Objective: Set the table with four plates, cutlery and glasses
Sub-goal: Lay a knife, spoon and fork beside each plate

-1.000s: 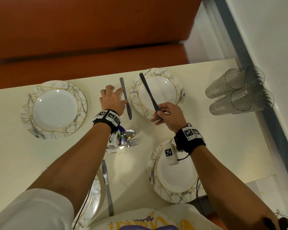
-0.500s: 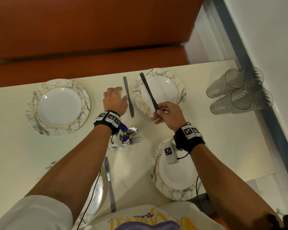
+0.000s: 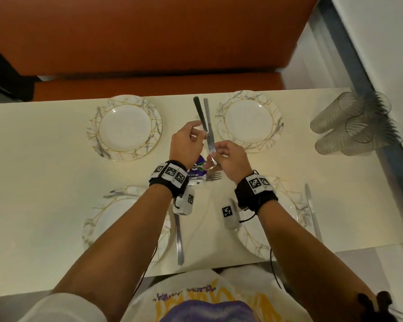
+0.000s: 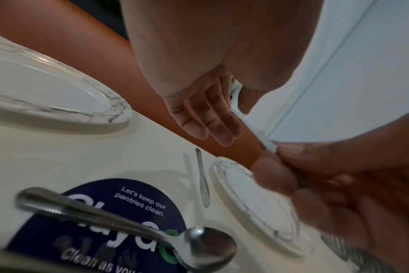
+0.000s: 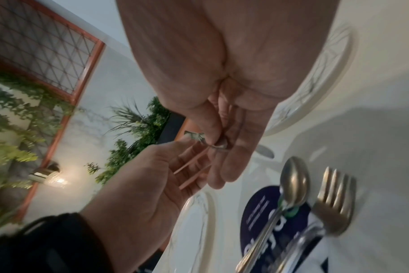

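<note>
We are mid cutlery step: our right hand (image 3: 230, 159) and left hand (image 3: 186, 142), fingers pinched on one knife (image 3: 200, 115) held above the surface (image 3: 44, 182) between the far plates (image 3: 126, 127), next lay it beside the left one.

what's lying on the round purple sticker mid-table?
On the purple sticker lie a spoon and a fork, both pointing toward the far plates. The handles run out of frame, and the left hand covers part of it from overhead.

Left hand (image 3: 187, 145) off the table, now on right hand's (image 3: 231, 158) knife (image 3: 201, 118).
</note>
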`<move>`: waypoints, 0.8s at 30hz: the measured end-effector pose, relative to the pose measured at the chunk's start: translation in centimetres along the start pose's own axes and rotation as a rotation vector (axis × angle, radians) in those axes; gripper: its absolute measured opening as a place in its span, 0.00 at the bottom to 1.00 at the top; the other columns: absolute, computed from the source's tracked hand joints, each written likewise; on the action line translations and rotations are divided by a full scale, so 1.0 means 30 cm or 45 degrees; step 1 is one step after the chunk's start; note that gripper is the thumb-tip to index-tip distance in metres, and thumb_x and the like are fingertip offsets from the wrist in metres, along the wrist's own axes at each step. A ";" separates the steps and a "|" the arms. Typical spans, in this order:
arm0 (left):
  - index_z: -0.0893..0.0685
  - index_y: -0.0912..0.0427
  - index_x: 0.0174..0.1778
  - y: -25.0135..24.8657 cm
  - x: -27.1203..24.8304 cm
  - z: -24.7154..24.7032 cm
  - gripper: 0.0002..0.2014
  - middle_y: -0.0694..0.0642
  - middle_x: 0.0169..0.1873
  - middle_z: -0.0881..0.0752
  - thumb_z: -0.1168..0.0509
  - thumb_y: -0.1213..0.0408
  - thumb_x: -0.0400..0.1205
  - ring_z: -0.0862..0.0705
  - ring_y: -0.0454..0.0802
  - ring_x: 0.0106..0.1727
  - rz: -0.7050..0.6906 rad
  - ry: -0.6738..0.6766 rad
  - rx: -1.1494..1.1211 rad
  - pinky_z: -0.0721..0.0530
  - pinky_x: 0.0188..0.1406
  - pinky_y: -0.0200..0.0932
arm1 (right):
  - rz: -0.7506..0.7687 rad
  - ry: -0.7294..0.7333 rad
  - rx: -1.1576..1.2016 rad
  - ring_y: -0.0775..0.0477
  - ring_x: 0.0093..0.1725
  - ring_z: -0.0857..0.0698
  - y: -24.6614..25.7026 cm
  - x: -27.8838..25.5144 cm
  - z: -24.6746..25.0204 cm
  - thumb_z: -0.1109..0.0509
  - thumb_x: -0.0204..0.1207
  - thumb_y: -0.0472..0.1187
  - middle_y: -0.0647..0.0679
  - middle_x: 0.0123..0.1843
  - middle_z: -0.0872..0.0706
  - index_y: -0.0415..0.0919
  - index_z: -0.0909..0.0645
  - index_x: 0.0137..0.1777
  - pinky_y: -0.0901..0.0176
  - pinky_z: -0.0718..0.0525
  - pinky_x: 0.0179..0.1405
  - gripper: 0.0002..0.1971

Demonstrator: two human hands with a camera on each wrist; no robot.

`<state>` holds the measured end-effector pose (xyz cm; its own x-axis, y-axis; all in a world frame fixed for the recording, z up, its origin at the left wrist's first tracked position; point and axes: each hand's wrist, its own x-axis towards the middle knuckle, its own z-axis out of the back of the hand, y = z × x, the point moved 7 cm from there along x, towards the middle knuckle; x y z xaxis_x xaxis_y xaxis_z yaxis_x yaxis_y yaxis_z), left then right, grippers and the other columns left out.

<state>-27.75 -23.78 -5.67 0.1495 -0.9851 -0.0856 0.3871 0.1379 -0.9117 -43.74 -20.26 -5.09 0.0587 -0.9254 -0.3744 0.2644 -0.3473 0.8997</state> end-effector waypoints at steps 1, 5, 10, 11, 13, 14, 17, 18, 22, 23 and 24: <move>0.16 0.54 0.70 0.002 -0.017 0.023 0.16 0.49 0.45 0.07 0.30 0.59 0.87 0.08 0.48 0.44 0.011 -0.016 -0.021 0.09 0.48 0.45 | 0.016 0.022 -0.040 0.54 0.33 0.08 0.016 -0.013 -0.020 0.29 0.80 0.29 0.45 0.42 0.09 0.35 0.20 0.59 0.61 0.12 0.29 0.09; 0.17 0.53 0.69 0.017 -0.075 0.124 0.16 0.51 0.44 0.09 0.27 0.63 0.85 0.08 0.48 0.43 0.056 -0.083 -0.064 0.12 0.44 0.37 | 0.008 0.155 -0.073 0.43 0.36 0.07 0.042 -0.041 -0.104 0.26 0.79 0.32 0.44 0.43 0.08 0.38 0.19 0.57 0.55 0.13 0.27 0.09; 0.16 0.59 0.66 0.065 -0.136 0.242 0.14 0.58 0.43 0.08 0.28 0.69 0.84 0.09 0.48 0.39 0.189 -0.111 -0.162 0.12 0.41 0.41 | 0.121 0.263 -0.250 0.46 0.36 0.08 0.067 -0.075 -0.196 0.22 0.76 0.37 0.44 0.41 0.07 0.43 0.16 0.52 0.55 0.10 0.38 0.08; 0.15 0.61 0.65 0.079 -0.144 0.267 0.13 0.59 0.43 0.08 0.28 0.70 0.85 0.09 0.48 0.38 0.207 -0.121 -0.166 0.12 0.39 0.42 | 0.117 0.281 -0.253 0.46 0.36 0.07 0.067 -0.082 -0.217 0.22 0.76 0.37 0.43 0.41 0.07 0.43 0.15 0.51 0.54 0.09 0.39 0.07; 0.15 0.62 0.62 0.108 -0.160 0.320 0.10 0.57 0.42 0.09 0.29 0.70 0.85 0.11 0.48 0.38 0.237 -0.147 -0.169 0.13 0.36 0.43 | 0.119 0.297 -0.270 0.49 0.36 0.07 0.074 -0.097 -0.254 0.24 0.76 0.36 0.43 0.40 0.07 0.41 0.12 0.51 0.55 0.09 0.39 0.06; 0.15 0.61 0.61 0.122 -0.160 0.347 0.09 0.56 0.41 0.10 0.30 0.70 0.85 0.12 0.48 0.37 0.252 -0.169 -0.171 0.13 0.35 0.44 | 0.123 0.302 -0.264 0.54 0.35 0.08 0.081 -0.099 -0.267 0.25 0.77 0.35 0.42 0.40 0.07 0.39 0.12 0.52 0.58 0.09 0.36 0.06; 0.15 0.57 0.59 0.176 -0.174 0.452 0.07 0.57 0.43 0.10 0.30 0.69 0.86 0.12 0.49 0.38 0.296 -0.217 -0.140 0.13 0.38 0.46 | 0.037 0.361 -0.167 0.58 0.31 0.10 0.085 -0.122 -0.329 0.31 0.82 0.30 0.35 0.44 0.09 0.32 0.14 0.55 0.66 0.12 0.30 0.07; 0.15 0.55 0.58 0.199 -0.174 0.488 0.07 0.58 0.45 0.10 0.30 0.68 0.86 0.12 0.50 0.39 0.315 -0.240 -0.132 0.12 0.41 0.48 | 0.023 0.368 -0.177 0.54 0.33 0.09 0.083 -0.120 -0.348 0.32 0.82 0.30 0.35 0.45 0.08 0.33 0.14 0.55 0.60 0.09 0.34 0.07; 0.15 0.47 0.53 0.328 -0.119 0.700 0.07 0.57 0.47 0.09 0.29 0.64 0.84 0.09 0.57 0.45 0.382 -0.309 -0.037 0.08 0.53 0.59 | 0.019 0.346 -0.269 0.48 0.34 0.10 0.113 -0.072 -0.485 0.33 0.82 0.35 0.45 0.42 0.07 0.42 0.14 0.53 0.41 0.07 0.40 0.07; 0.14 0.46 0.53 0.363 -0.095 0.747 0.07 0.56 0.47 0.08 0.29 0.63 0.84 0.09 0.59 0.47 0.399 -0.305 -0.017 0.08 0.53 0.61 | 0.022 0.330 -0.293 0.49 0.34 0.09 0.126 -0.058 -0.519 0.33 0.82 0.35 0.47 0.42 0.07 0.43 0.14 0.53 0.43 0.09 0.37 0.07; 0.14 0.46 0.52 0.400 -0.071 0.792 0.06 0.56 0.47 0.08 0.29 0.63 0.83 0.08 0.60 0.48 0.418 -0.291 0.001 0.08 0.54 0.63 | 0.026 0.308 -0.306 0.49 0.34 0.09 0.137 -0.043 -0.554 0.33 0.82 0.36 0.48 0.42 0.07 0.44 0.13 0.53 0.48 0.11 0.34 0.08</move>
<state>-1.81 -17.59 -6.88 0.4643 -0.8400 -0.2806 0.2858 0.4420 -0.8503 -26.73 -17.98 -4.63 0.2853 -0.8589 -0.4252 0.4782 -0.2569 0.8398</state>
